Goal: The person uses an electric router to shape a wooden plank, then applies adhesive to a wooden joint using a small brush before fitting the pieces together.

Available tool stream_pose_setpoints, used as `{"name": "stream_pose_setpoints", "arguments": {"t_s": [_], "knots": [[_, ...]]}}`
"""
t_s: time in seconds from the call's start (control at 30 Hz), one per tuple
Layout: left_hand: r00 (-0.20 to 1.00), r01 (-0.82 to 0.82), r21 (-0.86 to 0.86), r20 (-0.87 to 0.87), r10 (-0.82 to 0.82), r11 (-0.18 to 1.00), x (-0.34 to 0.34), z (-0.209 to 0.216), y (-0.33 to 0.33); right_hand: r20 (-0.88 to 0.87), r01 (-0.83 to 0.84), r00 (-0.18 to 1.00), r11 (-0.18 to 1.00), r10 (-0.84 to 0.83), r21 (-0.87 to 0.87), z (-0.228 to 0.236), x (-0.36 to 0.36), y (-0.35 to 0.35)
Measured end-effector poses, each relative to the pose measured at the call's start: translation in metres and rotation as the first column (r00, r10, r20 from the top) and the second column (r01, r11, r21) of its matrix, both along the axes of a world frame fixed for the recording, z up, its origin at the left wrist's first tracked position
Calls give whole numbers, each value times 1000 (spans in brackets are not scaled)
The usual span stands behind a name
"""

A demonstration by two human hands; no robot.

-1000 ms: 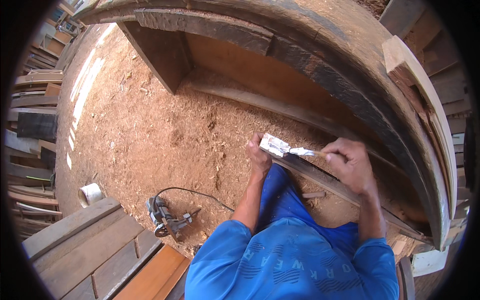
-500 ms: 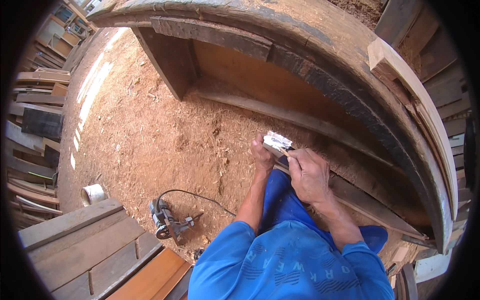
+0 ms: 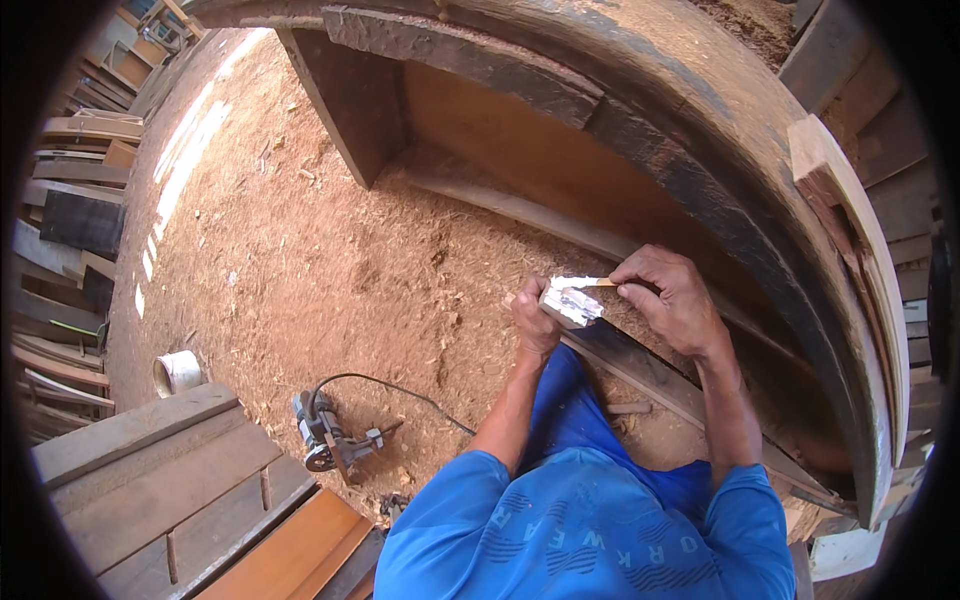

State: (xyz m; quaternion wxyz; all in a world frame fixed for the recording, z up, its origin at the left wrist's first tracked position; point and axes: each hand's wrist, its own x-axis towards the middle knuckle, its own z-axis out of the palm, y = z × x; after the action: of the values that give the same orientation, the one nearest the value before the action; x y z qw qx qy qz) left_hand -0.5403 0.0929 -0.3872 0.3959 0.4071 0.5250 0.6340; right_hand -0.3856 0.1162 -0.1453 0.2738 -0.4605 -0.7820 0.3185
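Observation:
My left hand point(image 3: 535, 325) grips a small block smeared with white paste point(image 3: 572, 303), held above the sawdust floor. My right hand point(image 3: 672, 300) pinches a thin wooden stick point(image 3: 592, 284) whose white-coated tip rests on the top of the block. Both hands hover over a dark wooden plank point(image 3: 660, 380) that runs diagonally past my blue-clad knees. Behind them stands a large dark wooden frame point(image 3: 620, 110) with an open underside.
A corded power tool point(image 3: 328, 440) lies on the sawdust at lower left, beside stacked planks point(image 3: 150, 480). A small white cup point(image 3: 178, 372) sits near them. More lumber is piled at the left point(image 3: 60, 220) and right point(image 3: 850, 200) edges.
My right hand drew in from the right to the block, passed over it, and now sits at its upper right with the stick on it. The view has shifted slightly.

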Motion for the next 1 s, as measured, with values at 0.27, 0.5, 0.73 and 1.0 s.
{"name": "stream_pose_setpoints", "arguments": {"t_s": [0.27,0.5,0.73,1.0], "knots": [[998,50,6,41,-50,999,-3,6,-2,25,-5,1000,997,7,-73,-13,7,12],[996,54,-29,78,-51,998,-1,7,-3,76,-64,995,997,67,-37,-18,-2,17],[993,63,-26,102,-60,998,2,8,-6,131,-58,988,989,76,-135,-8,10,2],[995,102,-14,3,-102,995,-1,8,3,-102,239,959,947,-266,-214,-2,28,-53]]}}
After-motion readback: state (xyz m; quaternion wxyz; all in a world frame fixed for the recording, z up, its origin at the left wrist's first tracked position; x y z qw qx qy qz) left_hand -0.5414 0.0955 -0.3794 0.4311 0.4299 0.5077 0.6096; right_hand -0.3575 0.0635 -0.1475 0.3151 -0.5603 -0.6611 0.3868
